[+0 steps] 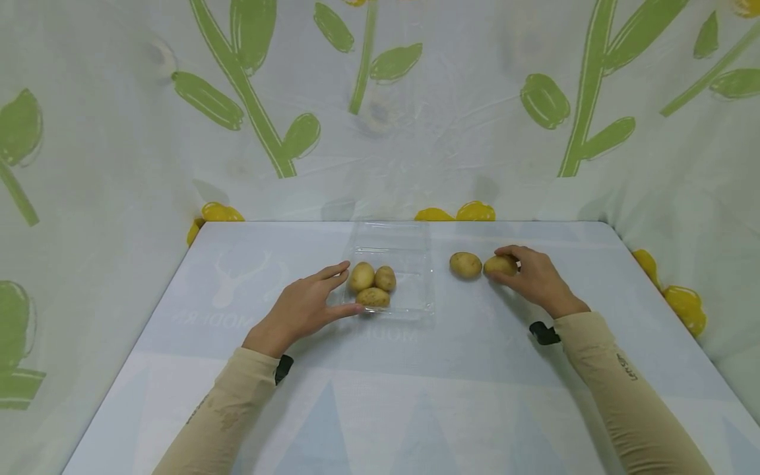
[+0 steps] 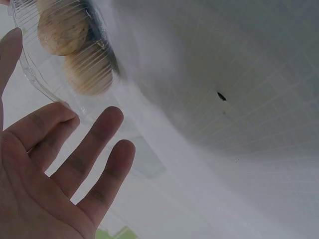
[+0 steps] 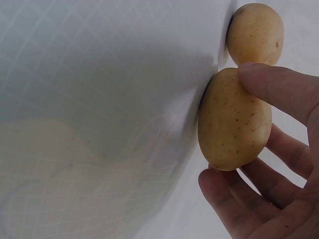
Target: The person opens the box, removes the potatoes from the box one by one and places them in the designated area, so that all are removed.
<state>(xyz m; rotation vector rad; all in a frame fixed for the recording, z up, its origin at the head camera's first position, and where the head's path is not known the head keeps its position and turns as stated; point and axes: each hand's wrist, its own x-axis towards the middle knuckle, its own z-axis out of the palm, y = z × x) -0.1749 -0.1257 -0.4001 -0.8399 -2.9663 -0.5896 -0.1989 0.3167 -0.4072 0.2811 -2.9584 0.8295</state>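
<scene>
A clear plastic container (image 1: 412, 284) stands on the table, its lid (image 1: 390, 234) laid back toward the wall. Three potatoes (image 1: 373, 297) sit together in its left part. My left hand (image 1: 304, 305) is at the container's left side with fingers extended, its thumb at the front edge; in the left wrist view the fingertips (image 2: 110, 117) are spread beside the clear wall. Farther right, my right hand (image 1: 540, 277) holds a potato (image 3: 234, 122) on the table between thumb and fingers. Another potato (image 1: 466, 265) lies just left of it.
The table (image 1: 380, 396) has a pale printed cover. Behind it hangs a white curtain (image 1: 451, 145) with green leaf and yellow flower prints, close to the far edge and both sides.
</scene>
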